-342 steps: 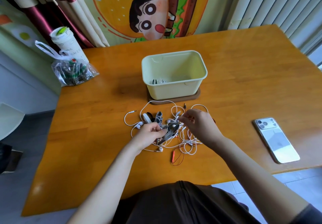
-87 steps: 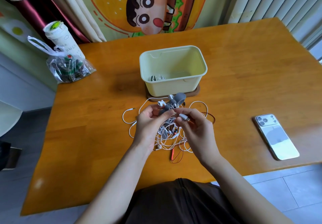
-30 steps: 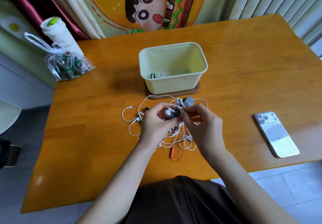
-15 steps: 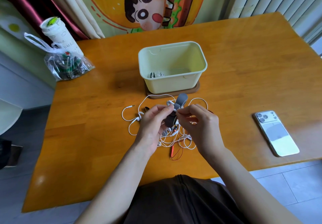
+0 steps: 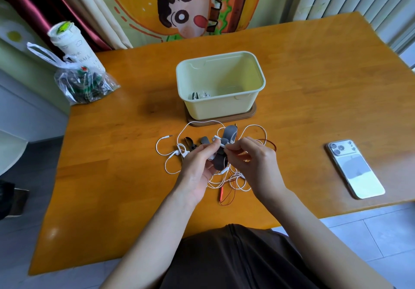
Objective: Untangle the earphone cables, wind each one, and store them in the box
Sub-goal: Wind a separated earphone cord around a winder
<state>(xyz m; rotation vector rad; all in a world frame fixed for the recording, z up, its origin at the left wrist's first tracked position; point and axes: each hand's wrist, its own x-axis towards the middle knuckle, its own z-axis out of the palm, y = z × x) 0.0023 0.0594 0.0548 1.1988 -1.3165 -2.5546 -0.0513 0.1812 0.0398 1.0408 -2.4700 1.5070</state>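
The left hand [image 5: 196,167] grips a grey strap [image 5: 220,157], probably to steady it above the table [image 5: 112,176]. The strap's long axis runs away from the person, and its far end points toward the box [image 5: 224,109]. The right hand [image 5: 256,165] pinches a white earphone piece [image 5: 221,144], seemingly to draw it free of the tangled cables [image 5: 226,179], which lie on the table beneath both hands, near the box.

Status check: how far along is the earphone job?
Done: one wound bundle lies in the box. In hand: the left hand grips a grey earphone and the right hand pinches a white earbud, above the tangle. Left: that tangle, with a red cable, lies knotted on the table.
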